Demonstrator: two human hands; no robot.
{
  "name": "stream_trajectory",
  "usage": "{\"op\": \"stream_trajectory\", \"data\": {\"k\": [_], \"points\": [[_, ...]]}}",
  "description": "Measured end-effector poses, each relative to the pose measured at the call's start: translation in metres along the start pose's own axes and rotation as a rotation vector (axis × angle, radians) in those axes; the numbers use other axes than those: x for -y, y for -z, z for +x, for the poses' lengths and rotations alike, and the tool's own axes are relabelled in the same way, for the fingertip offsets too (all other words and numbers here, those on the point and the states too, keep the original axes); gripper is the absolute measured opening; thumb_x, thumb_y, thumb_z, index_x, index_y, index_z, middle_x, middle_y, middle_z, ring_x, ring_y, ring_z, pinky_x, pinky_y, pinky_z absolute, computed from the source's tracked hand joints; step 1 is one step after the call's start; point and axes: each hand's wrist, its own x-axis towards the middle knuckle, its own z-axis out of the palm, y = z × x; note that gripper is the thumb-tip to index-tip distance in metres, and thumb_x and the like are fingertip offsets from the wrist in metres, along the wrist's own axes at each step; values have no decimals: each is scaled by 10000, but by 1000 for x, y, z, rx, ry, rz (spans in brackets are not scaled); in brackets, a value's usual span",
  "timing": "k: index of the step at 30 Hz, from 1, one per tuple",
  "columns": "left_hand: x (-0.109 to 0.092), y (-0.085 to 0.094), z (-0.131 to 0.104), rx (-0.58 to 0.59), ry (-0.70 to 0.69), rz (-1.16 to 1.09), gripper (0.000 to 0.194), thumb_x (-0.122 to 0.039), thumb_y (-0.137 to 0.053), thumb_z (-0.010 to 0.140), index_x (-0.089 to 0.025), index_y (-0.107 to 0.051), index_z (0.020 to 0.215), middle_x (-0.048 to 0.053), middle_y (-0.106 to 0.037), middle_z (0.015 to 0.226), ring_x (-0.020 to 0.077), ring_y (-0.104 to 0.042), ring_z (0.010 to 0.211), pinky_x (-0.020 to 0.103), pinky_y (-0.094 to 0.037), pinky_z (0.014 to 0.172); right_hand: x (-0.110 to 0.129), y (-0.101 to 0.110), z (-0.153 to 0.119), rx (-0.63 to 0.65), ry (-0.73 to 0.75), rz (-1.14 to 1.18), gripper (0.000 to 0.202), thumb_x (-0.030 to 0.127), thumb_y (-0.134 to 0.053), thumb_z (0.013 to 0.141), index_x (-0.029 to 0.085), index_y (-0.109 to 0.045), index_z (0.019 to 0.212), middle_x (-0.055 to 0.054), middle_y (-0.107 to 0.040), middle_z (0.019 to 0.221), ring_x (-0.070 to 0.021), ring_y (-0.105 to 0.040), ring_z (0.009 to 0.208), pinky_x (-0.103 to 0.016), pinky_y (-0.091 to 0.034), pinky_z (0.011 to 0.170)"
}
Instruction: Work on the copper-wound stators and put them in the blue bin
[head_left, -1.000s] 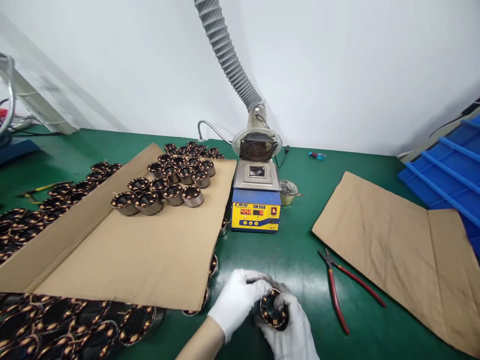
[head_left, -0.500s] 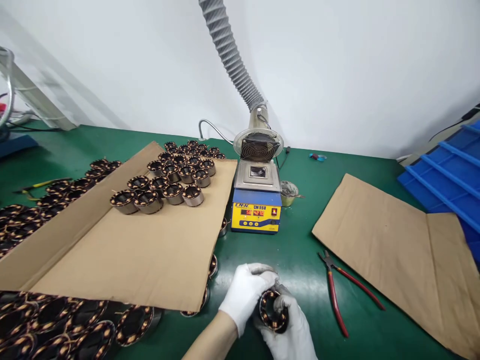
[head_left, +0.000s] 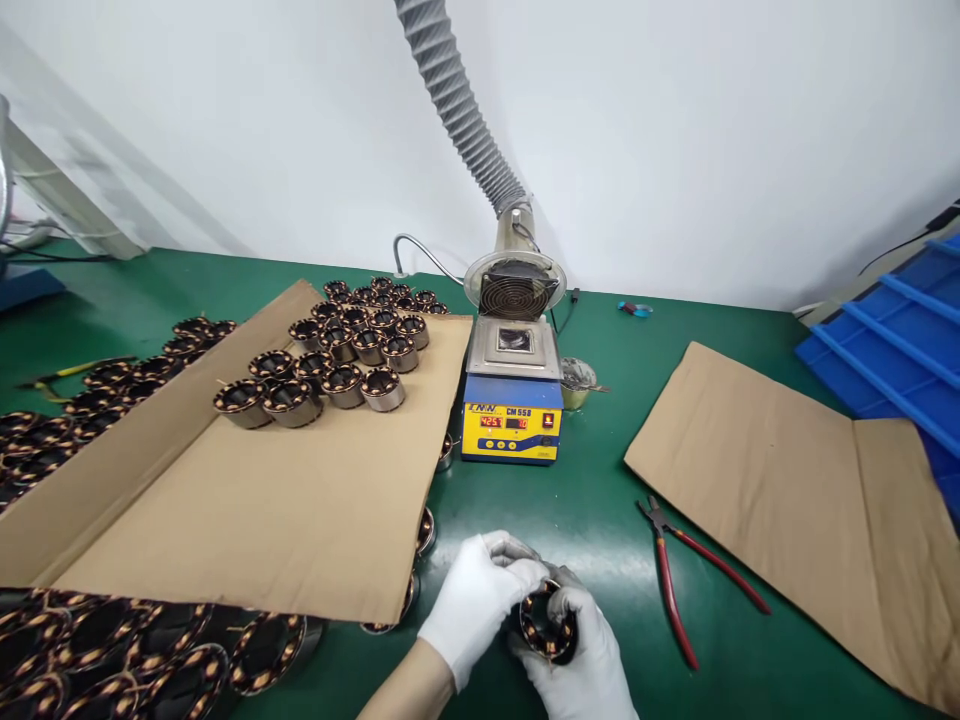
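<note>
In the head view, my right hand (head_left: pixel 581 655), in a white glove, grips a motor stator (head_left: pixel 551 648), a dark metal ring with copper windings around its inside. Its thumb reaches over the rim into the opening, and the ring's face is turned up toward me. My gloved left hand (head_left: pixel 480 600) is closed in a pinch at the ring's upper left edge. Whatever lies between those fingertips is hidden. Ahead of both hands stands a blue and yellow solder pot (head_left: pixel 511 420) with a lit red display.
Several stators (head_left: pixel 341 345) stand on a cardboard sheet (head_left: pixel 300 510) at left, with more around and below it. A fume hose (head_left: pixel 465 110) hangs over the pot; a small cup (head_left: pixel 576 382) sits beside it. Right lie red-handled cutters (head_left: pixel 667 570), cardboard (head_left: pixel 765 450) and a blue crate (head_left: pixel 892 335).
My left hand has shifted slightly to the left, its fingertips now at the stator's upper left rim. My right hand still holds the stator in nearly the same spot. The display digits differ.
</note>
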Motion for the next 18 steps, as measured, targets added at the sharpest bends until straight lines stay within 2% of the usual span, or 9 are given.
{"op": "stream_trajectory", "data": {"k": [2,6,7,11,14,16,18], "points": [[0,2,1,-1,-22,8,18,-181,-614,572,-169,-604,580,7,-632,581,179,-605,618,258,-466,594,-2,-1,0,-10,18,-20,296,253,-703,603,256,-475,792,-65,-651,1040,-270,-630,920,-368,-520,770],[-3,0,0,14,-56,34,316,-176,-703,518,-171,-665,832,38,-697,817,220,-633,786,284,-484,710,-4,-2,0,3,53,-58,355,292,-725,604,257,-498,875,-73,-653,1020,-270,-639,884,-361,-535,718],[-4,-2,1,29,-49,28,304,-173,-701,512,-172,-674,815,39,-701,806,226,-634,780,290,-481,706,-4,-2,0,4,53,-57,347,290,-720,612,256,-497,876,-70,-654,1001,-265,-641,871,-359,-535,712],[-4,-11,5,48,29,-97,53,-183,-643,516,-153,-654,559,31,-659,580,200,-608,610,282,-454,587,-1,-1,0,-32,38,-44,287,288,-700,630,253,-478,807,-76,-649,984,-266,-638,877,-363,-524,724],[-3,-12,8,-11,74,-236,104,-212,-668,495,-143,-624,560,20,-630,536,167,-582,541,266,-454,540,2,0,0,2,24,-41,317,273,-716,607,255,-490,827,-81,-643,1050,-280,-624,940,-368,-519,746],[-4,-8,9,-92,49,-316,176,-276,-687,536,-150,-629,645,23,-660,606,169,-616,614,264,-489,615,3,0,0,11,18,-45,326,258,-712,604,258,-495,846,-78,-649,1069,-287,-612,980,-390,-509,795],[-8,-2,8,-193,-12,-355,264,-346,-702,580,-161,-641,759,35,-701,758,181,-644,777,265,-495,758,2,0,1,-7,26,-44,310,250,-696,614,257,-487,844,-77,-661,1063,-291,-611,994,-410,-498,836]]}}
